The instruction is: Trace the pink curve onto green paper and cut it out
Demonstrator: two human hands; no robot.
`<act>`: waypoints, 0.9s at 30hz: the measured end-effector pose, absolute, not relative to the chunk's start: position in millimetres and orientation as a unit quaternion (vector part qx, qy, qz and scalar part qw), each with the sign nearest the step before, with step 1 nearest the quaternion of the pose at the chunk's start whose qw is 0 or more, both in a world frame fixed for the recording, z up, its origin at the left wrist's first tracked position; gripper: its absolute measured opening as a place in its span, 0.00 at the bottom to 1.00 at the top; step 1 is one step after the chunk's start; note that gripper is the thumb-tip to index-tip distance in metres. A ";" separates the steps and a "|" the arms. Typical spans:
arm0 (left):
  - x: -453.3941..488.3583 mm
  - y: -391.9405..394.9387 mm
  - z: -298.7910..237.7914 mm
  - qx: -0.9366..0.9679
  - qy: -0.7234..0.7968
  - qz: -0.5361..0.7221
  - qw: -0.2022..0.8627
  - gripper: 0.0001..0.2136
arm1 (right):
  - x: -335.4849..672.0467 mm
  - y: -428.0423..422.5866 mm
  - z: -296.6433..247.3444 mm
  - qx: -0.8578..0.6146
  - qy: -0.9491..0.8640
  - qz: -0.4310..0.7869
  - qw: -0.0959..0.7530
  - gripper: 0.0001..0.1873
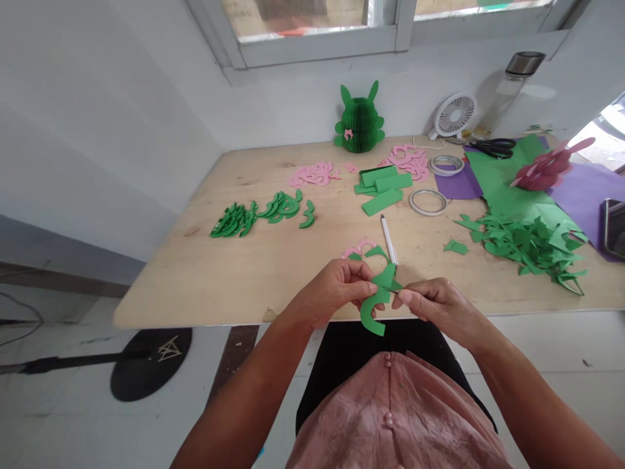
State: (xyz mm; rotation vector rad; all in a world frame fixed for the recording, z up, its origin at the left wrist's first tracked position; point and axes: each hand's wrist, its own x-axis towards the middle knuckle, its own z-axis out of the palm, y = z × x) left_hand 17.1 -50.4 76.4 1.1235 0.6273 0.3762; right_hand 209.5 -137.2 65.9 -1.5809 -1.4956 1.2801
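My left hand [332,290] pinches a curved green paper cutout [370,316] between thumb and fingers, just above the table's front edge. From the other side, my right hand [437,303] is closed with its fingertips at a pointed green paper flap of the same cutout. A thin dark line shows by those fingertips, too small to make out. Just beyond my left hand, a pink scalloped paper cutout [367,245] and a green paper piece [377,251] lie on the table. A white pen [388,240] lies behind the held paper.
Stacks of green cutouts [234,219] lie left on the table [195,273]; pink cutouts [315,174], green strips [383,200] and tape rolls [428,202] sit mid-table. Green scraps [532,244], black scissors [493,148] and a phone [614,228] are right. A green honeycomb paper figure [360,124] stands behind.
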 end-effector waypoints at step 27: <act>17.1 -49.2 73.9 0.518 0.285 0.172 0.788 0.11 | 206.3 -141.6 61.6 -0.602 -0.559 0.473 0.319 0.28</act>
